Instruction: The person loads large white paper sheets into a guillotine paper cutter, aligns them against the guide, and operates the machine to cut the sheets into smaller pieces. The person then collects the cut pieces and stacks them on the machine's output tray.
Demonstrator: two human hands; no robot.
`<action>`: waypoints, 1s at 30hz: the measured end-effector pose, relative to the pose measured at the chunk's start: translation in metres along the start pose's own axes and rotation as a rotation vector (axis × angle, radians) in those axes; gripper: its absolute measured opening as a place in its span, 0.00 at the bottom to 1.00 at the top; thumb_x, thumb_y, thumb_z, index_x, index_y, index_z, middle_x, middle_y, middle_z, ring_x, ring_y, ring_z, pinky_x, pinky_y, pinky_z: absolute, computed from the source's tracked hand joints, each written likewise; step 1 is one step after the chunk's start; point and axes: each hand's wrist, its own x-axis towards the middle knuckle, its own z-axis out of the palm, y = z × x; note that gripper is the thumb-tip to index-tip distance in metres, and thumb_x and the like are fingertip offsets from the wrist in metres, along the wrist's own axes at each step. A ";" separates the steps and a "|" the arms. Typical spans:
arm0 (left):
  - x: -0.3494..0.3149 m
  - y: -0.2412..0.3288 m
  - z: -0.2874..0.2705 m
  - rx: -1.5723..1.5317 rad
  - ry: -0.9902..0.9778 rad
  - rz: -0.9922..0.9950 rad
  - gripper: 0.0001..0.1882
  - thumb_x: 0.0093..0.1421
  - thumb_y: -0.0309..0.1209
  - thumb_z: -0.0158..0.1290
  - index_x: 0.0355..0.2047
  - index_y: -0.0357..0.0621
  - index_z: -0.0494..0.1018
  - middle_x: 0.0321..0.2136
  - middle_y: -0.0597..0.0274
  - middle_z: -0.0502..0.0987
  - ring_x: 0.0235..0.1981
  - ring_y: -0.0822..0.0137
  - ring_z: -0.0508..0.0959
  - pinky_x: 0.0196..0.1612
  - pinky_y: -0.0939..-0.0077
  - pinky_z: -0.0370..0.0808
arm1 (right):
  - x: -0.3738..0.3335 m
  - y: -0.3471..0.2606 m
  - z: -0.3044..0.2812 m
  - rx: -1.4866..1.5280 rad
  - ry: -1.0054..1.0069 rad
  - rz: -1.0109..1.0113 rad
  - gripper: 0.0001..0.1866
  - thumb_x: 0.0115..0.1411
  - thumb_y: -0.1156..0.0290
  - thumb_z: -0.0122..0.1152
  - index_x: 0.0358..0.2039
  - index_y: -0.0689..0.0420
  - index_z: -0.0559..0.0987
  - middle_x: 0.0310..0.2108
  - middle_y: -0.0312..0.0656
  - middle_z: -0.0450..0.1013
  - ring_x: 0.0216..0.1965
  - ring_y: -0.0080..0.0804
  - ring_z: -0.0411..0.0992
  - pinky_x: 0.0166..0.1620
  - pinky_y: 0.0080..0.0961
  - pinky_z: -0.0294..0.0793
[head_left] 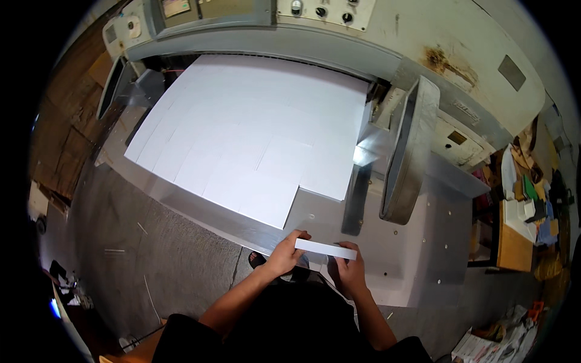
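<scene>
Between my two hands is a narrow white stack of paper or card, its long pale edge (325, 248) turned up toward me. My left hand (285, 254) grips the left end, and my right hand (351, 272) closes round the right end. Just beyond them, a wide spread of white paper blocks (254, 127) lies side by side on the metal bed (315, 209) of a large cutting machine. Thin seams run between the blocks. At the near right corner of the spread there is a gap where bare metal shows.
A tall grey guard (413, 151) stands at the bed's right, a smaller one (112, 88) at its left. Knobs (321, 12) sit on the machine's front panel. Far right, a wooden table (515, 245) carries assorted items. Thin white strips (151, 296) lie on the floor.
</scene>
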 end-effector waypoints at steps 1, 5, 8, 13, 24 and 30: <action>-0.001 0.001 0.001 0.013 0.017 -0.003 0.16 0.58 0.20 0.52 0.47 0.38 0.65 0.43 0.47 0.74 0.47 0.48 0.75 0.48 0.64 0.72 | 0.002 -0.005 -0.003 -0.011 -0.016 -0.001 0.15 0.59 0.72 0.55 0.46 0.60 0.72 0.42 0.50 0.72 0.44 0.47 0.71 0.48 0.33 0.69; -0.009 -0.008 0.004 0.038 -0.011 -0.056 0.18 0.57 0.20 0.53 0.48 0.41 0.65 0.46 0.50 0.74 0.50 0.51 0.74 0.50 0.64 0.72 | 0.006 0.016 0.000 0.005 -0.073 -0.009 0.14 0.59 0.70 0.57 0.44 0.62 0.73 0.39 0.49 0.73 0.41 0.43 0.73 0.46 0.31 0.71; -0.010 -0.012 0.005 0.084 0.023 -0.056 0.15 0.58 0.23 0.53 0.46 0.41 0.67 0.45 0.50 0.74 0.49 0.50 0.75 0.50 0.64 0.72 | 0.009 -0.008 -0.004 0.054 -0.092 0.057 0.13 0.60 0.70 0.57 0.43 0.61 0.73 0.38 0.48 0.75 0.41 0.43 0.74 0.45 0.32 0.72; -0.009 -0.001 0.002 0.122 0.018 -0.070 0.13 0.59 0.24 0.52 0.44 0.40 0.67 0.40 0.48 0.73 0.45 0.46 0.74 0.46 0.61 0.72 | 0.012 0.009 -0.006 -0.059 -0.081 -0.092 0.12 0.58 0.70 0.59 0.41 0.61 0.75 0.36 0.49 0.76 0.39 0.42 0.76 0.42 0.31 0.73; -0.014 -0.005 -0.022 0.163 -0.106 -0.079 0.19 0.60 0.33 0.52 0.50 0.41 0.62 0.39 0.43 0.74 0.43 0.41 0.73 0.45 0.53 0.70 | 0.011 0.044 0.007 -0.159 -0.156 -0.004 0.20 0.56 0.66 0.64 0.43 0.67 0.75 0.39 0.50 0.76 0.41 0.38 0.74 0.46 0.33 0.71; -0.041 -0.004 -0.142 -0.014 -0.203 -0.011 0.21 0.61 0.37 0.54 0.50 0.41 0.64 0.37 0.46 0.74 0.39 0.50 0.76 0.41 0.60 0.72 | 0.003 0.004 0.050 -0.134 -0.350 0.062 0.17 0.58 0.72 0.62 0.44 0.69 0.76 0.40 0.49 0.76 0.44 0.36 0.72 0.50 0.33 0.69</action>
